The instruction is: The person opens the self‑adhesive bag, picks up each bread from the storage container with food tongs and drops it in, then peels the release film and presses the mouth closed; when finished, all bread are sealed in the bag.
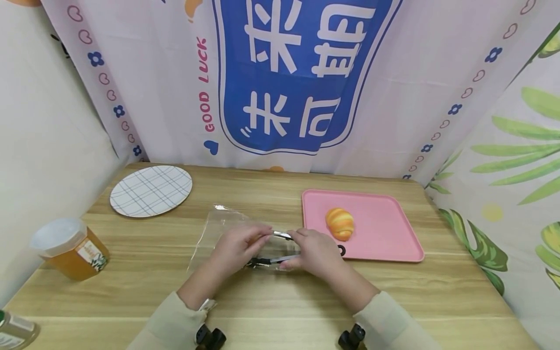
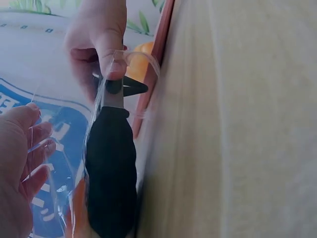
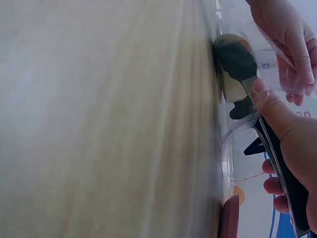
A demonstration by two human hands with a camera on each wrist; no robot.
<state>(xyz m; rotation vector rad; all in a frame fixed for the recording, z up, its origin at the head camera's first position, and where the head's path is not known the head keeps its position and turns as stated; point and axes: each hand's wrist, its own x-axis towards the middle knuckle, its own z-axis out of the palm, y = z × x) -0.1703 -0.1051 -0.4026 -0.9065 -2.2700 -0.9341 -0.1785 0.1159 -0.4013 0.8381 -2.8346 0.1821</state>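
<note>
My right hand (image 1: 317, 250) grips a pair of tongs (image 3: 280, 158) with metal arms and black heads. The heads reach leftward into a clear plastic bag (image 1: 218, 226) that lies loosely over the wood table. At the bag's mouth, my left hand (image 1: 238, 245) pinches the film with its fingers. Beside a black tong head (image 2: 111, 168) in the left wrist view shows an orange-brown piece (image 2: 79, 203), mostly hidden. A striped bread roll (image 1: 340, 223) sits on a pink tray (image 1: 380, 233) to the right of my right hand.
At the back left lies a white plate (image 1: 150, 192) with a grid pattern. A jar of amber contents (image 1: 78, 262) with a white lid stands near the left edge. Another small jar (image 1: 17, 330) is partly in view at the lower left. Printed cloth (image 1: 166, 97) hangs behind the table.
</note>
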